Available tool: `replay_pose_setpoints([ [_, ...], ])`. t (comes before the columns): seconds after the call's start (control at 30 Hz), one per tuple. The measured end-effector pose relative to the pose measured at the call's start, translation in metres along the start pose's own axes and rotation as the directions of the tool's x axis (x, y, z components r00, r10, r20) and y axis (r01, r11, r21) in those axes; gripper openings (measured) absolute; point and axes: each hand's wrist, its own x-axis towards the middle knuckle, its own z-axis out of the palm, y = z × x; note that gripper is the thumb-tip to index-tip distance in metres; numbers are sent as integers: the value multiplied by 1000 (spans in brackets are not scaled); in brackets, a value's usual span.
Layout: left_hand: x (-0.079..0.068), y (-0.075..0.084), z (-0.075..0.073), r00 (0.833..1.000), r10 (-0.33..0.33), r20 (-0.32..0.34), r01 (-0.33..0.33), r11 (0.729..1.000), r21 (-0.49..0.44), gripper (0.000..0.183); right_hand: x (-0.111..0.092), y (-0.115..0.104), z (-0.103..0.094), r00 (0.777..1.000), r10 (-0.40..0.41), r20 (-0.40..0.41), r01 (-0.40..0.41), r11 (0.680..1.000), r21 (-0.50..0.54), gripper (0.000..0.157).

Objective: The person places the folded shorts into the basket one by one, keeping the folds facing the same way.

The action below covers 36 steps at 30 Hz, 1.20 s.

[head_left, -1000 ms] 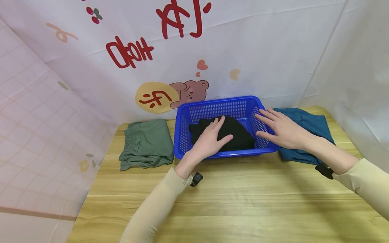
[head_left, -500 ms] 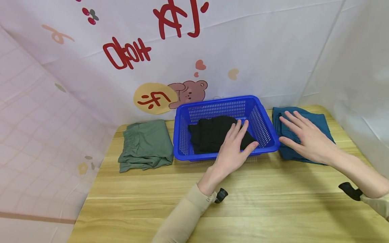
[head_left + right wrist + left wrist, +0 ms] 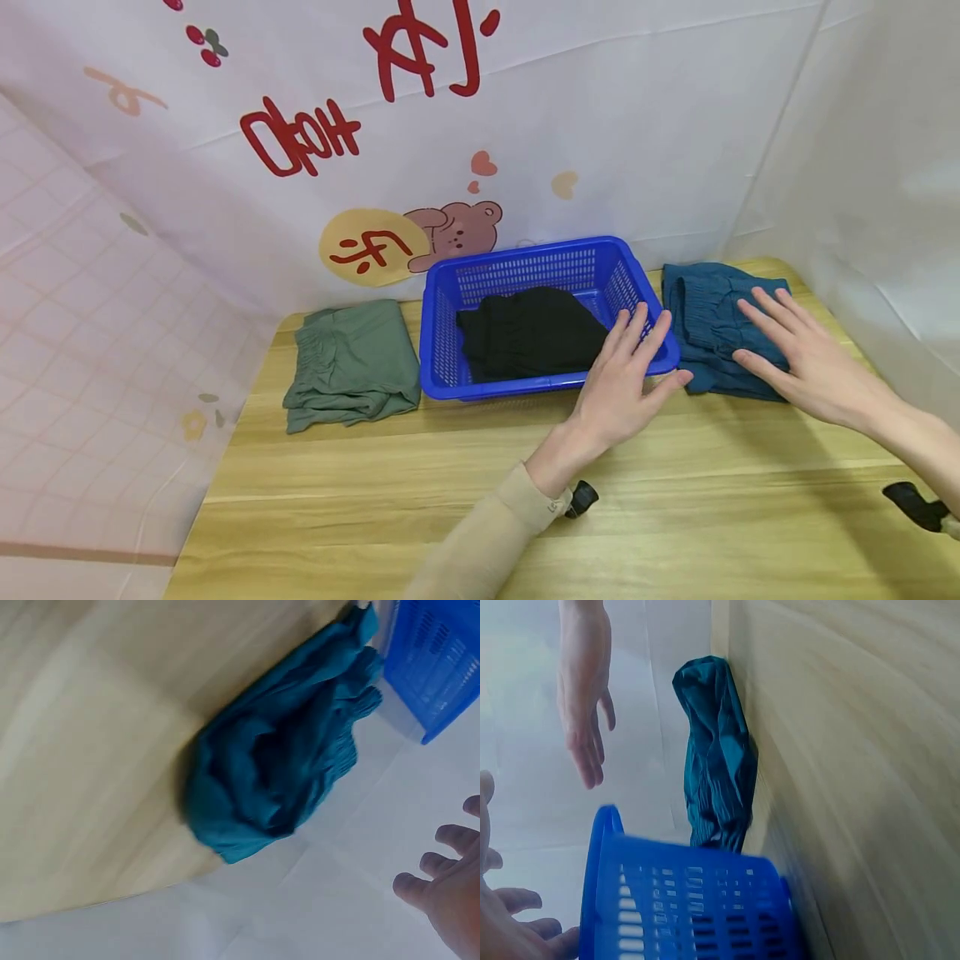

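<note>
Folded black cloth (image 3: 525,333) lies inside a blue plastic basket (image 3: 510,386) with slotted walls. My left hand (image 3: 622,387), fingers spread, hovers over the basket's front right corner and holds nothing. To the right, a folded teal garment with a gathered waistband (image 3: 712,321) rests on the table. Over its right part my right hand (image 3: 817,362) is held with extended fingers, also holding nothing. In the right wrist view the teal garment (image 3: 270,757) shows a bunched, hollow end, with the fingers of the right hand (image 3: 454,889) apart from it.
A folded green garment with an elastic waistband (image 3: 352,362) lies left of the basket. The wooden table (image 3: 375,517) ends at white printed sheeting (image 3: 637,108) behind and at both sides.
Both hands have moved right: the left from above the black cloth to the basket's front right corner, the right from the basket's right rim to over the teal garment. The view has shifted slightly.
</note>
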Motion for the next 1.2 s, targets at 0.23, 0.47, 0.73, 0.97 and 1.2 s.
replay_pose_setpoints([
  [0.23, 8, 16, 15, 997, 76, 35, -78, 994, 76, 70, -15, 17, -1, 999, 44, -8, -44, 998, -33, 77],
  [0.47, 14, 28, 33, 978, 162, 129, -190, 950, 248, 69, -25, 34, -5, 995, 98, 10, -97, 994, -58, 79],
  [0.73, 20, 40, 51, 956, 148, 254, -230, 914, 335, 67, -33, 55, -6, 990, 140, 10, -139, 988, -75, 77],
  [0.97, 33, 36, 70, 957, 16, 291, -85, 970, 226, 67, -36, 71, 2, 981, 186, 50, -182, 981, -69, 75],
  [1.2, 45, 19, 86, 944, -176, 278, 175, 984, 30, 67, -36, 79, 14, 977, 192, 91, -188, 981, -49, 75],
])
